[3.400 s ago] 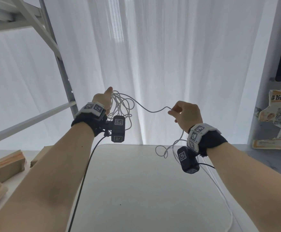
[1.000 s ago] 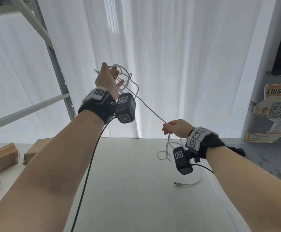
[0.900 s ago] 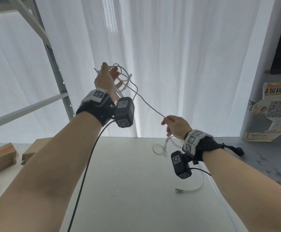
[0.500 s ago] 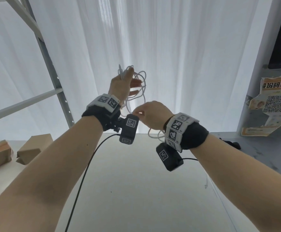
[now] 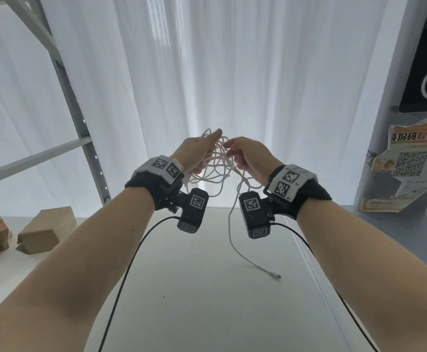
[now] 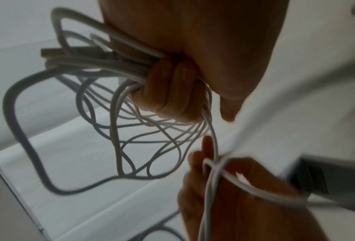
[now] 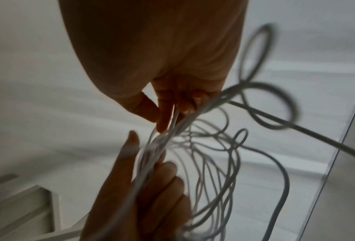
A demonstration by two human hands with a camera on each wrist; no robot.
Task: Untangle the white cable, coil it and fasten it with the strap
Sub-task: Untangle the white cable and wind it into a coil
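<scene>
The white cable point(image 5: 215, 171) hangs in several loose loops between my two raised hands, in front of the curtain. My left hand point(image 5: 199, 153) grips the gathered loops; in the left wrist view its curled fingers point(image 6: 168, 93) close round the bundle point(image 6: 118, 70). Just to its right, my right hand point(image 5: 248, 158) pinches a strand, and its fingertips point(image 7: 168, 114) hold that strand of cable point(image 7: 211, 163) close to the left hand point(image 7: 143, 187). The free tail drops to the table and ends in a connector point(image 5: 274, 275). A flat dark strip point(image 6: 54, 53) juts from the bundle; I cannot tell whether it is the strap.
A white table point(image 5: 207, 313) lies below my arms. Brown cardboard boxes point(image 5: 44, 229) sit at its left edge beside a grey metal shelf frame point(image 5: 80, 128). A grey pillar with a torn poster point(image 5: 408, 168) stands at the right. Black camera leads point(image 5: 131, 262) hang from both wrists.
My right hand drew a strand out to the right, then came back to the left hand. Both hands have since sunk lower and now sit together on the loops.
</scene>
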